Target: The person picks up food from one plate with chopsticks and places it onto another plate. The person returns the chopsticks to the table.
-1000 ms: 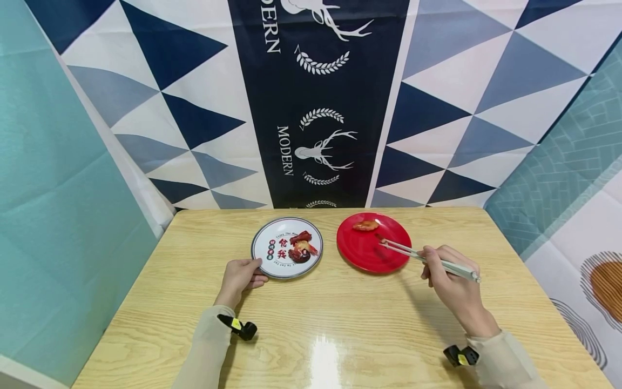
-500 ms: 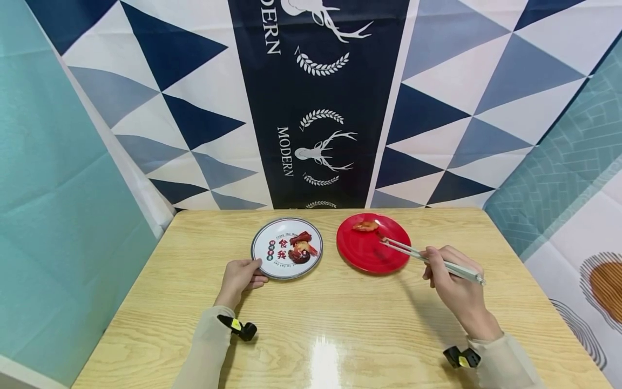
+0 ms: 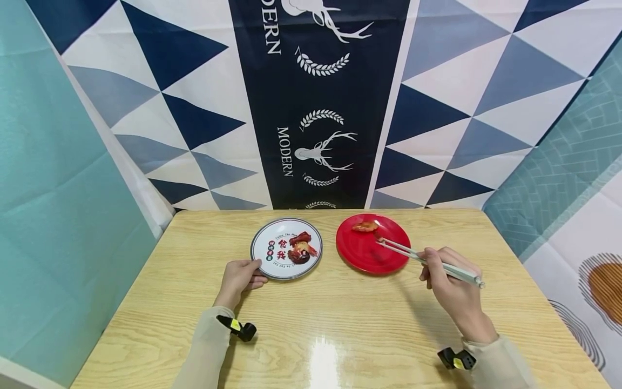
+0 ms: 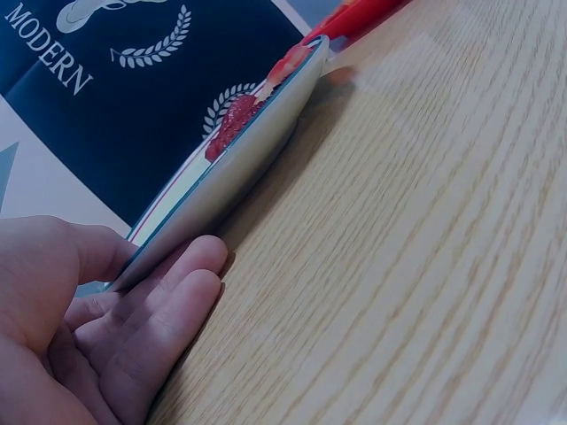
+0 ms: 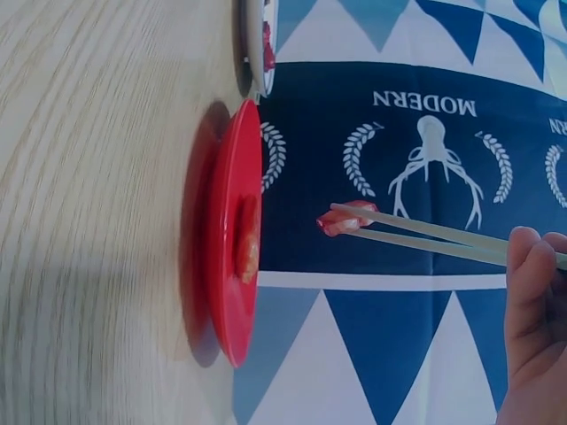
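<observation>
Head view: right hand (image 3: 454, 283) grips chopsticks (image 5: 443, 231), axis 4-to-10 o'clock, food piece (image 5: 335, 221) in tips over red plate (image 3: 357, 254); left hand (image 3: 238, 280) pinches white plate (image 3: 260, 244), 9 o'clock from food piece.

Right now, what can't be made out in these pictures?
Left wrist view: much of the red plate, cut off by the top edge.
Right wrist view: the rear ends of the chopsticks, cut off by the right edge.
Head view: the exact shape of the pinched food piece, too small.

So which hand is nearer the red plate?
Right. The right hand is just right of the red plate, holding chopsticks over it; the left hand is farther off leftward, gripping the white plate.
</observation>
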Action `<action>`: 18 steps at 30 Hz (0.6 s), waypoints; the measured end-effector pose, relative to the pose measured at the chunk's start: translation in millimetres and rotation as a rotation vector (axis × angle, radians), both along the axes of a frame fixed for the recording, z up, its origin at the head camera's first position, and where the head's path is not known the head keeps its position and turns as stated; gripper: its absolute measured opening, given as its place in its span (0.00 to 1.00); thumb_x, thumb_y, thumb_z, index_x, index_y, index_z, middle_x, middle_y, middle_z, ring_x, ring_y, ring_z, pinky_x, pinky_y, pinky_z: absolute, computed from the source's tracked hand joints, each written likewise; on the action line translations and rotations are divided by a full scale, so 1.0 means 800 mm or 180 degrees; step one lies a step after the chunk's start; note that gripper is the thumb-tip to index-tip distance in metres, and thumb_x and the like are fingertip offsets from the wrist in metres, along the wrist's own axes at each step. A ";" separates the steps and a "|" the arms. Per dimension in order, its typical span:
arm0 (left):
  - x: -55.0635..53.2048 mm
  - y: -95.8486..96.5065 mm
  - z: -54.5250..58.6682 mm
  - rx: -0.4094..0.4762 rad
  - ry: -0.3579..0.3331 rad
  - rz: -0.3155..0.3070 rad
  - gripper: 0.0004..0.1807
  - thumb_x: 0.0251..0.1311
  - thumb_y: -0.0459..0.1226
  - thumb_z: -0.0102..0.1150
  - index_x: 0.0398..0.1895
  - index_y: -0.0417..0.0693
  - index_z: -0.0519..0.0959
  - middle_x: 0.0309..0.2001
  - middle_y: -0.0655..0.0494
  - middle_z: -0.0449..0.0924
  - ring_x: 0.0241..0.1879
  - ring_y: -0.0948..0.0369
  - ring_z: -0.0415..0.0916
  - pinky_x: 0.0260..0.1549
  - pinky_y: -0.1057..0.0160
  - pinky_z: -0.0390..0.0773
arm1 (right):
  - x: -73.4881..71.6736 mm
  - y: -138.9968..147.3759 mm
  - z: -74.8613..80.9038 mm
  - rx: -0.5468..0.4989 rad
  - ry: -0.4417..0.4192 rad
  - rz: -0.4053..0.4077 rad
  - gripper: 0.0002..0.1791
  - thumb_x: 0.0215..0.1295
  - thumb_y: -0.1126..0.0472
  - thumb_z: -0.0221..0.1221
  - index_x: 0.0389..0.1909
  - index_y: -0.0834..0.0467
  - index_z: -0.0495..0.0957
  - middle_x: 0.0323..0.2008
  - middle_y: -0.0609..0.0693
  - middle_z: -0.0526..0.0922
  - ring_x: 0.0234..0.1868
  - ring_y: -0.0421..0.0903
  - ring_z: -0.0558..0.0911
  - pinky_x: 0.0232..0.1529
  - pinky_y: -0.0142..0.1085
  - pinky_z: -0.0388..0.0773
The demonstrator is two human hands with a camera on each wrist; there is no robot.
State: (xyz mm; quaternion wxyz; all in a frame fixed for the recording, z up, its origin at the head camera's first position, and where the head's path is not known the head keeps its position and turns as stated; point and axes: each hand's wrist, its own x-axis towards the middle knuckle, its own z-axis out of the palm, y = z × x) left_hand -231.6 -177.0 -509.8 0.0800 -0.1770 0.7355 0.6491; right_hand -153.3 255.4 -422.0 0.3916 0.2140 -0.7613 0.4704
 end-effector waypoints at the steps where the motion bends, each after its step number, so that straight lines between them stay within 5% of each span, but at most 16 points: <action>1: 0.000 0.000 0.000 0.0002 0.0002 -0.0002 0.21 0.73 0.39 0.57 0.56 0.27 0.80 0.26 0.48 0.87 0.24 0.62 0.87 0.29 0.67 0.90 | 0.000 -0.001 -0.001 -0.0007 -0.0015 0.0000 0.12 0.63 0.83 0.57 0.27 0.68 0.85 0.15 0.52 0.77 0.12 0.35 0.72 0.10 0.22 0.70; 18: -0.001 0.000 -0.001 0.0029 0.0013 -0.0002 0.20 0.73 0.39 0.57 0.55 0.27 0.80 0.25 0.48 0.87 0.24 0.62 0.87 0.30 0.67 0.90 | -0.001 -0.010 -0.012 -0.0075 -0.0109 0.0057 0.14 0.63 0.83 0.57 0.28 0.67 0.86 0.15 0.52 0.78 0.12 0.36 0.73 0.10 0.22 0.70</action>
